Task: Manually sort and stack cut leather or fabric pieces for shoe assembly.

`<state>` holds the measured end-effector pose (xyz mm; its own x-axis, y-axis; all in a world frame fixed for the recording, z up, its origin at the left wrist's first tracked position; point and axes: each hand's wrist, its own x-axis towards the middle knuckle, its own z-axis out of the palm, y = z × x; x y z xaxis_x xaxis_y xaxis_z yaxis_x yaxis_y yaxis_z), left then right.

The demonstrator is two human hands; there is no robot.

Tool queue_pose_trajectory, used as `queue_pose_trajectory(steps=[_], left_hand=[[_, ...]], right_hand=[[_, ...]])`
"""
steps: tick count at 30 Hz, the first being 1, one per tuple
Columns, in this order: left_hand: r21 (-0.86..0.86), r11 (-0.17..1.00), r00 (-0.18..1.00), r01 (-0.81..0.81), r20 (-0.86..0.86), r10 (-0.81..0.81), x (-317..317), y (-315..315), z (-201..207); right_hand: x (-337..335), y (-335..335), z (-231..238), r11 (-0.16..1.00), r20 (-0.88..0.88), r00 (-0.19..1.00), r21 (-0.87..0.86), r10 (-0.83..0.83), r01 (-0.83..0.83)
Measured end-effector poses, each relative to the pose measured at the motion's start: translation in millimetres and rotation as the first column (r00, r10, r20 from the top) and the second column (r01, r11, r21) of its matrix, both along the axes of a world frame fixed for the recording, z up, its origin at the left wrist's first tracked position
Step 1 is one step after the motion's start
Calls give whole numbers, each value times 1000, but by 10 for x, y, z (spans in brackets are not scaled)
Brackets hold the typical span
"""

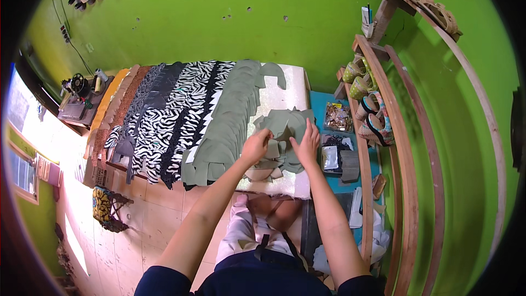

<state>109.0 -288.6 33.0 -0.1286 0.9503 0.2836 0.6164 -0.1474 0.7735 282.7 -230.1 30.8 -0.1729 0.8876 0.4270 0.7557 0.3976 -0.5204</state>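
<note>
A loose heap of grey-green cut pieces (296, 123), like fabric or leather, lies at the right end of a pale work table. My left hand (257, 147) is closed at the heap's left side, its fingertips pinching the edge of one grey-green piece (282, 131). My right hand (307, 145) rests at the right side of the heap, thumb and fingers apart. Under and beside my hands, some beige pieces (262, 172) show near the front edge. Just left of the heap runs a long overlapping row of the same grey-green pieces (224, 115).
Further left lie rows of zebra-print pieces (189, 90), then black, brown and orange ones. A sewing machine (76, 86) stands at far left, with a patterned stool (102, 208) below. On the right, a wooden rack (408, 186) holds shoes beside boxes of small parts (338, 117).
</note>
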Motion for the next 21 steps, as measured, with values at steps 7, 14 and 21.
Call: queue_pose_trajectory(steps=[7,14,21], left_hand=[[48,998,989,41,141,-47,-64,-51,256],[143,985,974,97,-216,-65,-247,163,427],[-165,977,908,135,415,-56,-396,710,185]], right_hand=[[2,-7,73,957,50,967,-165,249,-238],[-138,334,241,755,-384,800,-302,462,-581],[-347,782,335,774,-643,741,-363,196,-519]])
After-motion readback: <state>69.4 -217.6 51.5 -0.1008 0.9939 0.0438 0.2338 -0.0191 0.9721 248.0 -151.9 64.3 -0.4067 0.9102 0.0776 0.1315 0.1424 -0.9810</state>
